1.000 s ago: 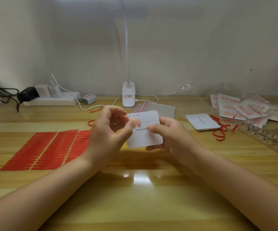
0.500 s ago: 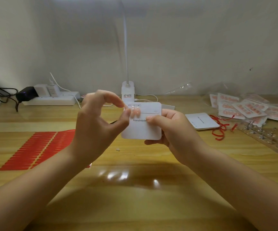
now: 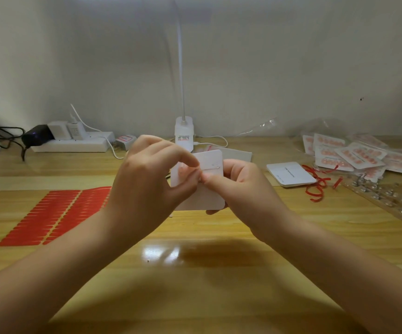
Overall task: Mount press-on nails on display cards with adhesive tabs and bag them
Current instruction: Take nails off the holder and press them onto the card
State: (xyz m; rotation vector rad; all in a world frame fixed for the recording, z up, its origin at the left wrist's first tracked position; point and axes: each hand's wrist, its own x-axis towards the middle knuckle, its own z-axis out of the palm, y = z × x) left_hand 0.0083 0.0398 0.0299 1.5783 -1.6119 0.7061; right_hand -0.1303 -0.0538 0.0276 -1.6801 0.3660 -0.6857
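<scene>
Holding the small white paper display card (image 3: pixel 210 189) up just in front of the white desk lamp base (image 3: pixel 184 132), your right hand (image 3: pixel 239 189) grips its right edge with thumb on the face. Your left hand (image 3: pixel 147 184) pinches finger and thumb at the card's top, though what they pinch is too small to tell. You look to be on the sticking step, so next press gently, straight along the printed line.

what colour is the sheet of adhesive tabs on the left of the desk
Red, seen in the head view: sheet of adhesive tabs.
</scene>
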